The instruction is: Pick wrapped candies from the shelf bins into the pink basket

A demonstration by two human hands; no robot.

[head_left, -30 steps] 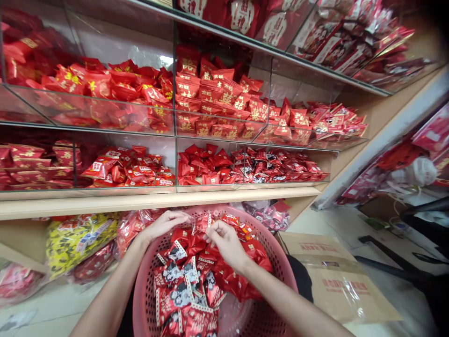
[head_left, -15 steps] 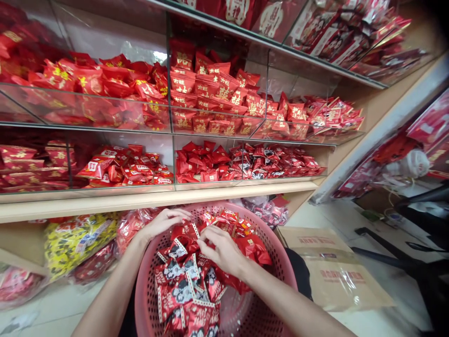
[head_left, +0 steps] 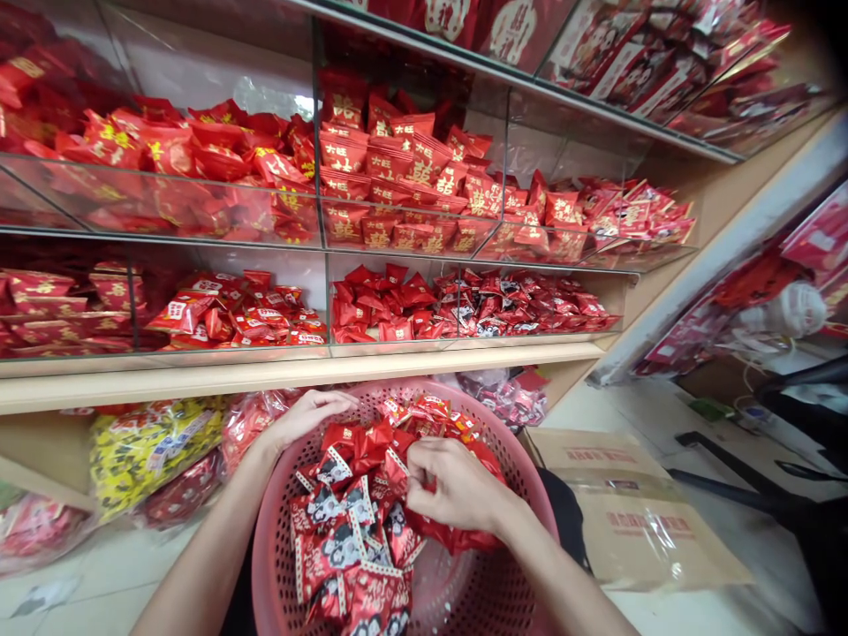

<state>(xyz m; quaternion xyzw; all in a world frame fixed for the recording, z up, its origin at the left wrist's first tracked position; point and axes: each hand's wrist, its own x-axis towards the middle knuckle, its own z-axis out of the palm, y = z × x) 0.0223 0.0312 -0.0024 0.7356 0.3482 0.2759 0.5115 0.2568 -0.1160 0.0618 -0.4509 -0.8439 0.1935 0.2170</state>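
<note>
Red packets point(head_left: 367, 601) were heaped inside the left and far rim of the pink basket point(head_left: 540, 503), contained by its wall. Over them the right hand point(head_left: 457, 486) was held with fingers curled; whether anything was pinched could not be told. The left hand point(head_left: 308, 420) was laid, fingers extended, at the far-left rim, perhaps for steadiness. Beyond, shelved packets point(head_left: 424, 163) were separated by clear dividers.
</note>
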